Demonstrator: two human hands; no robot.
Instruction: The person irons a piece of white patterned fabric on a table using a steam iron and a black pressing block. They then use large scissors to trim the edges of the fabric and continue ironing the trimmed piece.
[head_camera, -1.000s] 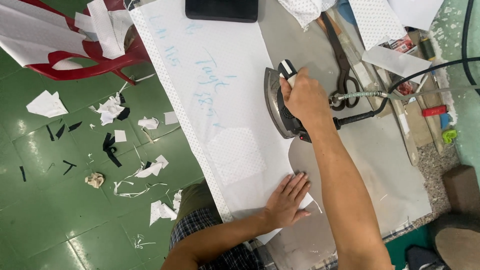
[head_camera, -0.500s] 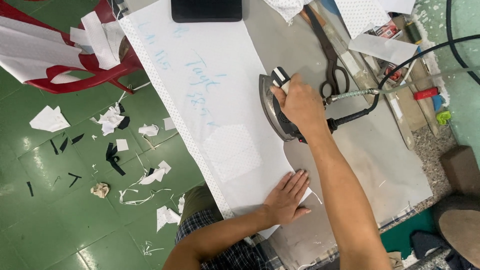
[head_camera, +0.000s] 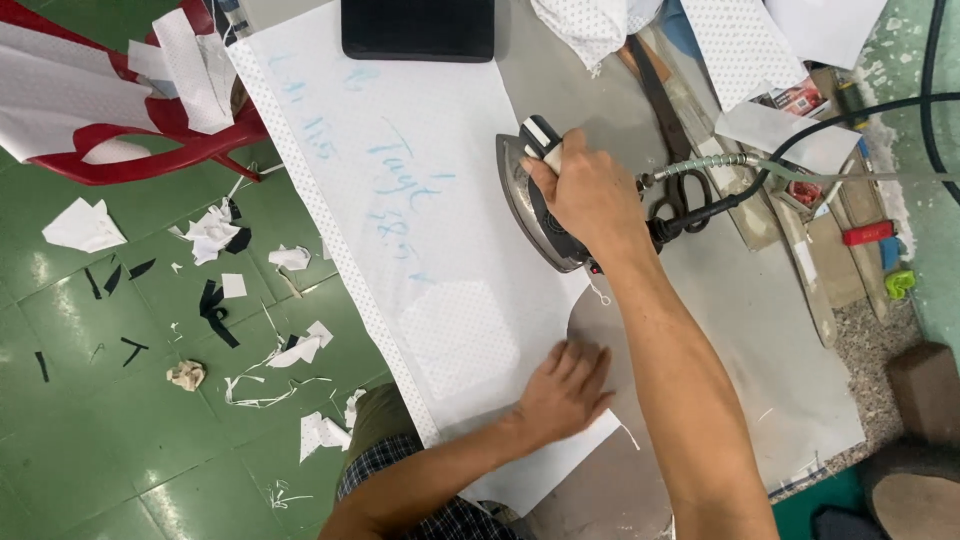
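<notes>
Bench: long grey padded pressing bench (head_camera: 760, 330), running from the far edge to the near right corner.
Fabric: large white, finely dotted cloth panel (head_camera: 400, 200) with pale blue chalk writing, lying flat along the bench's left edge; judged light, limp and prone to creep, so best pinned flat with the palm.
Iron: dark metal steam iron (head_camera: 535, 215) with black handle and hose, sole down on the panel's right edge, mid-bench; judged heavy and hot, to be taken by the handle only.
Right hand: right hand (head_camera: 590, 195) clenched round the iron's handle, forearm extended from the near edge.
Left hand: left hand (head_camera: 565, 390) spread, palm down, pressing the panel's near end; grasps nothing.
Scissors: dark steel scissors (head_camera: 675, 150) just right of the iron.
</notes>
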